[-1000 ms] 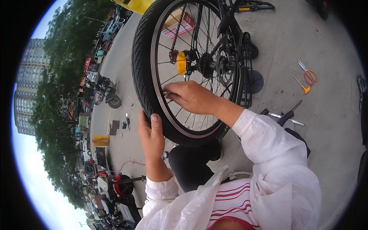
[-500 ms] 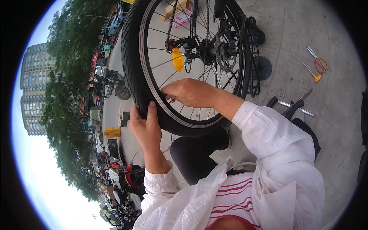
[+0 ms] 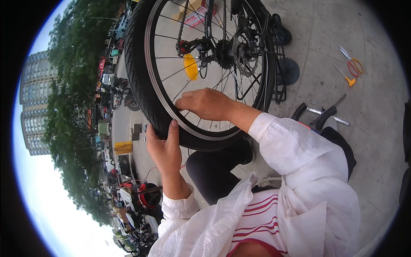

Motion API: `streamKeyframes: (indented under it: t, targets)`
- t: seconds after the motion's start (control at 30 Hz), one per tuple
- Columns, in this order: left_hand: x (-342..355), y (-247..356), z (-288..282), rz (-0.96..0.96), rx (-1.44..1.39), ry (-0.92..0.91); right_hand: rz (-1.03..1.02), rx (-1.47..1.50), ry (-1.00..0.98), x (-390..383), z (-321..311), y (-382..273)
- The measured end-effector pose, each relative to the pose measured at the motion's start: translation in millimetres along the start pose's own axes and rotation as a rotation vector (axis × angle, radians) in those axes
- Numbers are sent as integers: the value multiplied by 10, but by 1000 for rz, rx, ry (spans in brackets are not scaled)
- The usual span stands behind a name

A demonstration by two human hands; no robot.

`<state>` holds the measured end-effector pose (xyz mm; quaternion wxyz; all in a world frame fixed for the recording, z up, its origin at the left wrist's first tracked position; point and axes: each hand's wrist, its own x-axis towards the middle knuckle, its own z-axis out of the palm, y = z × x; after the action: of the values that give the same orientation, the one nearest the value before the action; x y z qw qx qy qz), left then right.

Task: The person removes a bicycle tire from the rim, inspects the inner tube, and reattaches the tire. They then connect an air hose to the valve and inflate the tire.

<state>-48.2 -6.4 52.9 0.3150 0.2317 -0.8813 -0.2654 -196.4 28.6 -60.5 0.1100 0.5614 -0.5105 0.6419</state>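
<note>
Wheel (image 3: 171,85) shifted nearer | left hand (image 3: 165,147) grips tyre | scissors (image 3: 352,64) aside

The wheel (image 3: 205,68) is cut off at twelve o'clock by the picture's edge. The right hand (image 3: 207,104) hides its own fingertips (behind the spokes). Street clutter at nine o'clock is too small to tell.

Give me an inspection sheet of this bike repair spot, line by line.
Surface: grey paved ground, outdoors.
Job's things: bicycle rear wheel with black tyre, spokes, chain, disc rotor and yellow reflector.
Clutter: orange-handled scissors, yellow-handled tool, black-handled tools, round black object.
Grippers: left hand grips the tyre; right hand rests at the rim, fingers among the spokes.
Cables: nothing seen.
Surroundings: trees, high-rise building, parked scooters.
</note>
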Motion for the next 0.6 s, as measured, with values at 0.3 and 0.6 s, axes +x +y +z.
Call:
streamKeyframes:
  t: [0.3, 0.6]
  targets:
    - [-74, 43, -145, -101, 75, -48, -23, 23, 25, -85, 78, -29]
    - [-135, -119, 1, -53, -106, 37, -15, 156, 14, -139, 73, -37]
